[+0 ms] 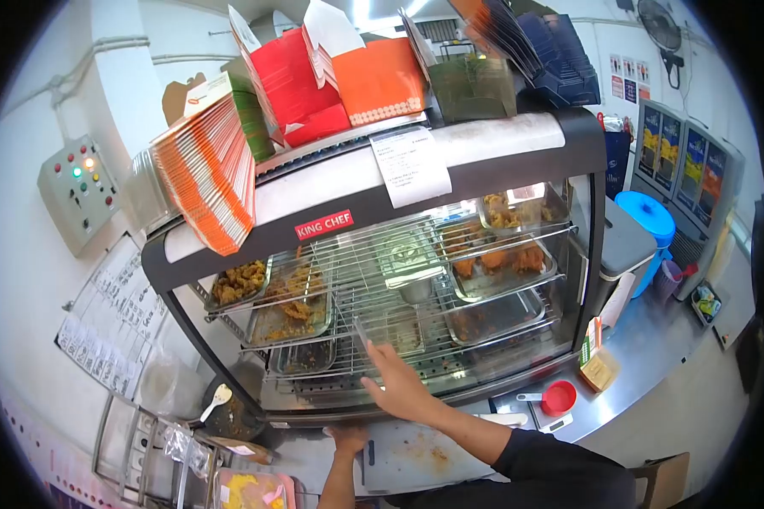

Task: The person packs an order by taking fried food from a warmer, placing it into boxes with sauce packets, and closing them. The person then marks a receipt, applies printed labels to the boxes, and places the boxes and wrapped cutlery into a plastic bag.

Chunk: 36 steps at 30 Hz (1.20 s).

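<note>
My right hand [396, 383] is raised in front of the display warmer [475, 386], with thumb and forefinger spread apart. A thin pale strip stands by its fingertips; whether they touch it is unclear. Low at the warmer's front edge is my left hand [348, 439], thumb apart and the other fingers partly hidden, beside a stained cutting board [407, 454]. On the warmer's wire racks are trays of fried food: a dark tray [239, 282] at left, a larger tray [293, 310] beside it and a tray of orange-brown pieces [505, 263] at right.
Folded cartons [378, 81] and a paper slip [412, 165] are on top of the warmer. At right are a red cup [558, 398], a knife [502, 418] and a blue-lidded bin [645, 216]. A spoon [218, 399] and a pink-rimmed tray [255, 490] are at lower left.
</note>
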Each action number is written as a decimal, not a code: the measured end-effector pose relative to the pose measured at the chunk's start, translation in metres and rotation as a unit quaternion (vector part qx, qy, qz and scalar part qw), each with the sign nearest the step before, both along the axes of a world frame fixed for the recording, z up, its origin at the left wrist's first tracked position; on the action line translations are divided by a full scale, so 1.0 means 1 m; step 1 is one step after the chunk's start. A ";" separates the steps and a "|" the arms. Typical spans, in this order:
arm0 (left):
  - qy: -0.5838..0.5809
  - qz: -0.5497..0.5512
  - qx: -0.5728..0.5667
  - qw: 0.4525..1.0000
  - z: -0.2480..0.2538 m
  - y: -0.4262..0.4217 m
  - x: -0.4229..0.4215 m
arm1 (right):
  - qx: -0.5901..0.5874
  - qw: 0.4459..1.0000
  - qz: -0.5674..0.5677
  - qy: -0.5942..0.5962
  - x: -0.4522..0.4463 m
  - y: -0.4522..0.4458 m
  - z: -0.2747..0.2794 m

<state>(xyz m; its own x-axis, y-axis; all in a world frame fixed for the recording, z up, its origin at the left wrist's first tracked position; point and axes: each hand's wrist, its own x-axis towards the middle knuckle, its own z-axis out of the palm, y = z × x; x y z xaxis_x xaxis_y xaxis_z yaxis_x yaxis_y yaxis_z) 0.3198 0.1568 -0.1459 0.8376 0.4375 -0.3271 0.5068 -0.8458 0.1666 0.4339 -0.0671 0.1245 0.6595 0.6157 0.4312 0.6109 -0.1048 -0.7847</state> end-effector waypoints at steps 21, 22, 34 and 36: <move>-0.446 0.003 0.019 0.895 0.084 -0.034 -0.131 | 0.000 0.978 0.136 -0.161 -0.055 0.238 -0.035; -0.452 0.011 0.015 0.892 0.086 -0.041 -0.135 | 0.009 0.980 0.130 -0.151 -0.061 0.250 -0.041; -0.200 0.192 -0.300 0.913 0.049 -0.111 -0.202 | 0.347 0.923 0.143 -0.082 0.028 0.029 0.177; -0.167 0.188 -0.308 0.917 0.044 -0.114 -0.214 | 0.467 0.868 -0.036 -0.164 0.081 -0.016 0.190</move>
<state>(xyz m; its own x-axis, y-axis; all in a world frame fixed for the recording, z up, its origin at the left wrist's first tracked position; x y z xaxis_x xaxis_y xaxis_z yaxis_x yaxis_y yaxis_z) 0.1061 0.0426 -0.1021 0.7638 0.5347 -0.3614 0.5769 -0.3146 0.7538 0.5145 -0.0827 0.3149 0.4289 -0.1410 0.8923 0.8358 0.4367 -0.3327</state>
